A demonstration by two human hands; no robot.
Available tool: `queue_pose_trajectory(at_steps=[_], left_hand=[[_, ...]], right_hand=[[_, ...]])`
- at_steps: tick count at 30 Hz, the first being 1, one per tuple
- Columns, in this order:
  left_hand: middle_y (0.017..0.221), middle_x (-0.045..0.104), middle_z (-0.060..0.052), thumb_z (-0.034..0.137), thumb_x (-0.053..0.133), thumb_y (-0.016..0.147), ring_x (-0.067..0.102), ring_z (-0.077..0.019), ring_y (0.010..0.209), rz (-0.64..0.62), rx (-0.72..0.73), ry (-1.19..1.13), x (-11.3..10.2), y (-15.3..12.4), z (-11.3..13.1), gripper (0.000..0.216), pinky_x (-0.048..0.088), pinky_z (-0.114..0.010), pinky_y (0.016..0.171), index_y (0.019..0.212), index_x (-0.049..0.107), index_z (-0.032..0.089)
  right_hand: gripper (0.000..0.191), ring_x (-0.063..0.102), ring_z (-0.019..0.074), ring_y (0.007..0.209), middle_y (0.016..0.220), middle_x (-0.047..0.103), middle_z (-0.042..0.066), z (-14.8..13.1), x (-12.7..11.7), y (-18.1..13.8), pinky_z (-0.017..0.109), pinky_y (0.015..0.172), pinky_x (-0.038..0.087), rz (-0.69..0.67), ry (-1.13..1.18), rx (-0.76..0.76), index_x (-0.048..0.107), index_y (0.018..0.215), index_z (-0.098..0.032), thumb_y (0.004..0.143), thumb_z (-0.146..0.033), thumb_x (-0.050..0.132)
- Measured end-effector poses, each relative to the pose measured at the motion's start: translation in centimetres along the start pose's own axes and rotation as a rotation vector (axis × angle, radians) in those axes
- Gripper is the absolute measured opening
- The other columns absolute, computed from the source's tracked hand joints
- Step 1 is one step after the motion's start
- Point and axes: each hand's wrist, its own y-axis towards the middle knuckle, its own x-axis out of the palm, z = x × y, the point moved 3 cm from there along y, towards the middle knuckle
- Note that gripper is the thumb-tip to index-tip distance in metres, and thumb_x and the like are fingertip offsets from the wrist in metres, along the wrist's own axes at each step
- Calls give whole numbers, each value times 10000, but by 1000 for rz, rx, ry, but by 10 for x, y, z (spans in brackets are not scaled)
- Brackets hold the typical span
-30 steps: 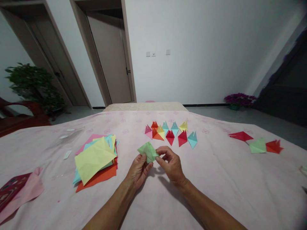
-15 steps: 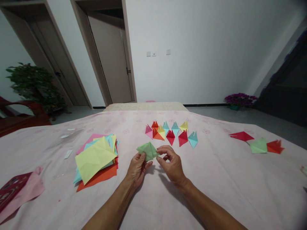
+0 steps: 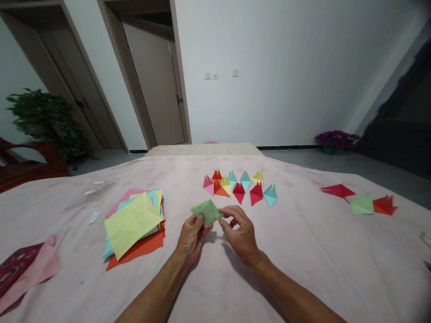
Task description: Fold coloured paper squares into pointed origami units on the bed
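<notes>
A folded green paper piece (image 3: 206, 211) is held just above the pink cloth (image 3: 303, 242) in the middle. My left hand (image 3: 192, 237) pinches its lower left edge with thumb and fingers. My right hand (image 3: 239, 232) pinches its right corner, fingers curled. A stack of coloured paper sheets (image 3: 134, 224), yellow on top, lies to the left of my hands. Beyond them sits a cluster of several folded paper shapes (image 3: 240, 186) in pink, orange, yellow, blue and red.
Three more folded pieces, red (image 3: 337, 190), green (image 3: 362, 204) and red-orange (image 3: 384, 205), lie at the right. A dark red packet on pink paper (image 3: 23, 267) sits at the near left. Small white scraps (image 3: 94, 217) lie left of the stack. Doors, a plant and flowers stand behind.
The green paper has been pressed flatter and shifted slightly left between my fingers. Both hands stay in nearly the same place.
</notes>
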Motion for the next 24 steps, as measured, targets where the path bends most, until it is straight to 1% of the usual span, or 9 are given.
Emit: queue_pose_trajectory(at_steps=[4,8,12,15,17,21,24], left_hand=[[908,749,-40,214,887,631,701,-106,681,16,12,-10,-2,1,-1,344,621,-190,628,907,703,124],[938,750,-43,205,871,657,710,-113,735,11,12,-21,-2,1,-2,303,622,-196,671,897,702,131],[909,748,-42,225,881,644,706,-108,714,-2,-3,-15,-1,0,-2,327,615,-185,669,898,699,128],[907,746,-55,254,877,653,704,-113,707,-14,-23,10,0,-2,-2,342,611,-178,643,912,699,118],[927,745,-72,285,860,682,706,-124,728,-40,-40,28,2,-2,-1,355,609,-179,634,944,698,109],[907,740,-83,336,838,709,703,-138,732,-96,-63,39,5,-3,0,403,613,-194,625,992,693,89],[908,736,-68,330,838,710,689,-119,702,-87,-74,41,6,-4,0,393,608,-183,603,991,697,95]], right_hand=[[307,622,171,921,1044,626,55,-2,-1,-2,229,578,512,15,-46,-58,692,1023,-248,792,-66,606],[308,622,177,940,1053,617,62,-4,-1,-4,233,584,526,13,-70,-98,685,1043,-248,804,-76,594],[274,624,174,894,993,627,58,-5,-2,-3,229,553,500,-3,-83,-129,688,1009,-238,803,-82,595],[238,616,157,790,921,646,44,-3,-2,-1,236,531,468,-32,-94,-117,680,985,-231,811,-94,592],[260,601,153,740,875,650,30,-2,-2,1,252,559,477,-63,-111,-88,672,1016,-236,802,-103,607],[355,579,158,718,835,634,10,1,-1,2,289,653,510,-123,-145,-36,646,1089,-241,763,-102,646],[294,575,173,750,859,622,25,-1,-2,2,313,691,510,-135,-219,-93,649,1022,-233,760,-100,644]])
